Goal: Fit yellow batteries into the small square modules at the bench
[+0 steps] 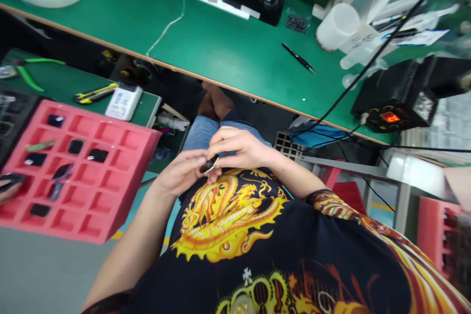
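Between my hands, above my lap, is a small dark part with a pale edge (209,164); it is too small and blurred to name. My left hand (183,169) grips it from the left with bent fingers. From the right, my right hand (237,148) pinches the same part with thumb and fingers, which hide some of it. To the left stands a pink foam tray (123,176) with square pockets, several of them holding small dark parts.
The green workbench (235,44) carries a black pen (298,58), a bag of small screws (297,22), a white cup (337,27) and a black box with a lit display (395,103). A black cable crosses at right. Another person's hand (11,189) touches the tray's left side.
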Action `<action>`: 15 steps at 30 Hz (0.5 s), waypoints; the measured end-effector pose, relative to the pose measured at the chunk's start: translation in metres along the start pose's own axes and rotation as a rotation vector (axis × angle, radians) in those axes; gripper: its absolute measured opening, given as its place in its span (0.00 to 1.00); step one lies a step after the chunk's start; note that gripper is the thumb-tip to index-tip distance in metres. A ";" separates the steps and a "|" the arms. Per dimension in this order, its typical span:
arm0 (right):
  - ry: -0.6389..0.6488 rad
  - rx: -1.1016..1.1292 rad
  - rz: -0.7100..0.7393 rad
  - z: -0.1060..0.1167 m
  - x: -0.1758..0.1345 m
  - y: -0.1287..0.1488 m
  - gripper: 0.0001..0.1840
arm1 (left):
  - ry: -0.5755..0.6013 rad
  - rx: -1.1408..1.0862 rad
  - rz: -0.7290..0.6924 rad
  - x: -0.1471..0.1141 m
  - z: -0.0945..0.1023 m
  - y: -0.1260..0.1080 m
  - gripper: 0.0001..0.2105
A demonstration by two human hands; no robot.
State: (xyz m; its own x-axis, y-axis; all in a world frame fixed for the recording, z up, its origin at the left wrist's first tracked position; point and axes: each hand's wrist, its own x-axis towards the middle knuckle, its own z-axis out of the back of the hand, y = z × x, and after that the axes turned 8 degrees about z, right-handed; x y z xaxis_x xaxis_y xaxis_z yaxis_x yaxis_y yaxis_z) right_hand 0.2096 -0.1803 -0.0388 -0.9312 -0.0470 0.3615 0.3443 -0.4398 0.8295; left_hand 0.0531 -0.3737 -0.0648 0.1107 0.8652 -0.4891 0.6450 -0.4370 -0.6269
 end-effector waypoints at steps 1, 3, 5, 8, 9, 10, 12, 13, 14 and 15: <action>0.027 0.007 0.004 0.000 0.000 -0.001 0.12 | 0.033 -0.007 0.009 0.003 0.001 0.002 0.17; 0.037 0.037 0.033 0.001 0.000 -0.002 0.12 | 0.081 -0.026 0.013 0.008 0.001 0.006 0.17; 0.014 0.063 0.034 0.002 0.000 -0.001 0.13 | 0.129 -0.051 0.025 0.011 0.000 0.011 0.18; -0.028 0.103 0.025 0.004 -0.001 0.000 0.14 | 0.175 -0.104 0.067 0.015 -0.002 0.015 0.20; -0.034 0.125 0.035 0.004 -0.001 0.001 0.14 | 0.169 -0.122 0.072 0.015 -0.002 0.016 0.19; -0.039 0.146 0.044 0.003 -0.002 0.001 0.13 | 0.149 -0.138 0.068 0.016 -0.002 0.016 0.18; -0.073 0.163 0.009 0.000 -0.004 -0.004 0.12 | 0.071 -0.153 0.034 0.017 -0.002 0.017 0.17; -0.127 0.152 -0.039 -0.003 -0.007 -0.009 0.12 | 0.013 -0.152 0.009 0.018 -0.002 0.017 0.17; -0.217 0.134 -0.103 -0.007 -0.011 -0.017 0.12 | -0.057 -0.147 -0.020 0.019 -0.001 0.016 0.17; -0.339 0.117 -0.179 -0.010 -0.016 -0.027 0.12 | -0.132 -0.142 -0.049 0.021 -0.001 0.016 0.17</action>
State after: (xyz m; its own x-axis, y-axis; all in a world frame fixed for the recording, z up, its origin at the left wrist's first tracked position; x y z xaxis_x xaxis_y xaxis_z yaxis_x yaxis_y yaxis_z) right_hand 0.2142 -0.1764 -0.0716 -0.8921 0.3280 0.3106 0.2098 -0.3080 0.9279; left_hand 0.0662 -0.3622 -0.0845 -0.0177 0.8408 -0.5410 0.7486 -0.3476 -0.5646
